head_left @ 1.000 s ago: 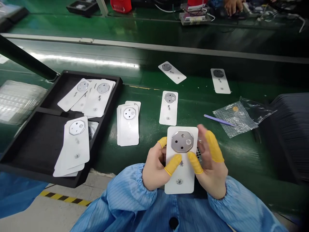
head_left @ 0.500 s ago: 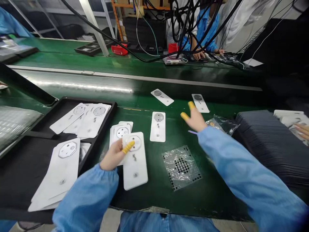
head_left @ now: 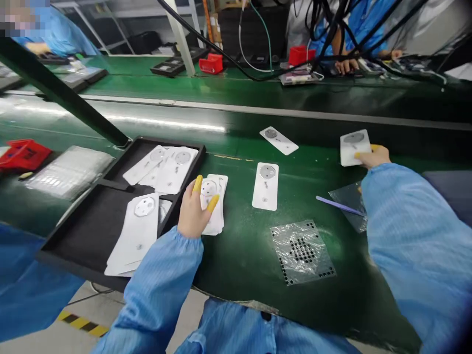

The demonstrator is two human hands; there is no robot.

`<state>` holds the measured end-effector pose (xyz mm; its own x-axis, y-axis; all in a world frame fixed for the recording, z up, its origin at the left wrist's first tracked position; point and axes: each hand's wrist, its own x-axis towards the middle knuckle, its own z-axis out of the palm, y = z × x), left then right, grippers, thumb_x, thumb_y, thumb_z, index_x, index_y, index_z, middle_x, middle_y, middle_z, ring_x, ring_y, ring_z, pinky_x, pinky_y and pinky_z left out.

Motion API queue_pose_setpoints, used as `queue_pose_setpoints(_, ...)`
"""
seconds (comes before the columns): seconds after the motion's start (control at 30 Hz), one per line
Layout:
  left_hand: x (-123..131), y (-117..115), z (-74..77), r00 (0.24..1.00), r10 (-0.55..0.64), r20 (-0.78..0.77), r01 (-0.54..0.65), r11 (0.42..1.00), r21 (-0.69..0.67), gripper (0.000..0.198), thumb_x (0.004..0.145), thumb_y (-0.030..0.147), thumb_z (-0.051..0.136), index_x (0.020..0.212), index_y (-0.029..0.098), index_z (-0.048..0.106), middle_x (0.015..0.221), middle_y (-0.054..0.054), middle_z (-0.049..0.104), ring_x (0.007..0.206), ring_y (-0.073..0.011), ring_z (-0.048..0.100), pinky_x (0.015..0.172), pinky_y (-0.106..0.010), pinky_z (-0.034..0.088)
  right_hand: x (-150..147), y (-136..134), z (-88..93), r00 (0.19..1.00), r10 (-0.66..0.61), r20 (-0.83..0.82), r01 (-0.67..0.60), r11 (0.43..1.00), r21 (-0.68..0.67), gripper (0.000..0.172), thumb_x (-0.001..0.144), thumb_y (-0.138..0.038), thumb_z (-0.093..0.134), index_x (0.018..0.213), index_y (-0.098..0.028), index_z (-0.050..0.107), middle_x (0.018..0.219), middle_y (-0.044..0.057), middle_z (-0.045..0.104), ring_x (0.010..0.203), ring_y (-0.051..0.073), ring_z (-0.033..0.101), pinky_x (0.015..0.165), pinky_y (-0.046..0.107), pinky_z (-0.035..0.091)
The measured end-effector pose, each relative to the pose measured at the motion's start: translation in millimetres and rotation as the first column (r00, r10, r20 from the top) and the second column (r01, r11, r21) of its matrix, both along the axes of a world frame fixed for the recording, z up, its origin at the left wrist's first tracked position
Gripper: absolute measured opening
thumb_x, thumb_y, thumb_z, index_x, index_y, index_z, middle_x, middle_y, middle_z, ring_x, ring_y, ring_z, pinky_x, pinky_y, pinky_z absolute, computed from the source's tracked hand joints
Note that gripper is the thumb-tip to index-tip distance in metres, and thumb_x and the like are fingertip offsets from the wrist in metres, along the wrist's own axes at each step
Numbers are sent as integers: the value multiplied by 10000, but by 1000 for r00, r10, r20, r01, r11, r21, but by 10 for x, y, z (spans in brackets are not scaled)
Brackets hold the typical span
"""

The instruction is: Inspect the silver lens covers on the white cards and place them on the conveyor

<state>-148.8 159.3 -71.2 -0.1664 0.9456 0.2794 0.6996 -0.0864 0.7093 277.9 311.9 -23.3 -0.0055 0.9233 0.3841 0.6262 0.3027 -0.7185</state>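
Observation:
My right hand (head_left: 376, 156), with yellow finger cots, grips the lower corner of a white panel (head_left: 352, 145) with a grey round mark at the far right. My left hand (head_left: 193, 209) is beside a small stack of white panels (head_left: 218, 216); its cotted thumb and finger are apart over the stack's left edge. One white panel (head_left: 265, 196) lies flat between my hands, and another (head_left: 283, 144) lies tilted farther back. A clear sheet with black dots (head_left: 304, 253) lies in front. Purple tweezers (head_left: 339, 205) rest on a clear bag (head_left: 356, 219) by my right sleeve.
At left, a black tray (head_left: 83, 236) holds fanned white panels (head_left: 134, 231). Beyond it are clear plastic sheets (head_left: 70, 172) and a red bin (head_left: 25, 153). A dark post (head_left: 73, 103) rises at the left. Black cables (head_left: 332, 29) hang ahead, and co-workers in blue sit across the bench.
My left hand has let go of the panel it held, which is now at the stack. My right hand has reached out and taken the far right panel. The view has swung left.

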Motion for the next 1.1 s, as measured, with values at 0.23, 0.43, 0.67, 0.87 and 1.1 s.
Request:
queue_pose_setpoints(0.23, 1064, -613, 74, 570, -102, 815, 330, 937, -114, 805, 839, 467, 617, 1476, 288, 158, 1421, -168, 463, 1236, -291, 533, 965, -429, 489, -1290, -1679, -254, 901, 193, -389, -331, 885, -327, 386, 855, -435, 594, 1159, -201, 540, 1062, 83, 694, 893, 201, 694, 680, 317, 607)
queue_pose_setpoints(0.43, 718, -532, 102, 839, 12, 544, -14, 1000, 0, 771, 797, 312, 694, 1453, 264, 291, 1447, -92, 451, 1314, -267, 454, 1062, -369, 416, -1322, -2583, -620, 960, 276, 55, -256, 938, -235, 416, 831, -318, 653, 1216, -222, 527, 1264, 127, 584, 1159, 273, 568, 937, 498, 525)
queue_pose_setpoints(0.67, 845, -746, -20, 865, -172, 472, 399, 805, -439, 297, 807, 348, 638, 958, 114, 739, 969, -124, 752, 959, -295, 692, 908, -423, 536, -1178, -2560, -887, 981, 181, 73, -184, 982, 33, 274, 853, -118, 581, 1099, -234, 610, 1136, 91, 661, 1057, 224, 615, 908, 449, 530)
queue_pose_setpoints(0.87, 1274, -747, -158, 731, -88, 677, 442, 817, -370, 232, 753, 319, 701, 884, 137, 758, 942, -103, 760, 906, -265, 706, 884, -393, 549, -1185, -2592, -693, 961, 276, 18, -276, 961, 13, 349, 815, -168, 642, 1154, -250, 611, 1155, 94, 659, 1063, 232, 632, 891, 420, 551)
queue_pose_setpoints(1.1, 1219, -719, -123, 651, -108, 751, 540, 761, -359, 353, 763, 458, 674, 764, 116, 765, 740, -91, 758, 661, -222, 700, 606, -314, 576, -1262, -2321, -531, 943, 332, -10, -332, 943, 39, 230, 863, -152, 582, 1066, -237, 647, 989, 65, 674, 899, 171, 660, 762, 315, 581)
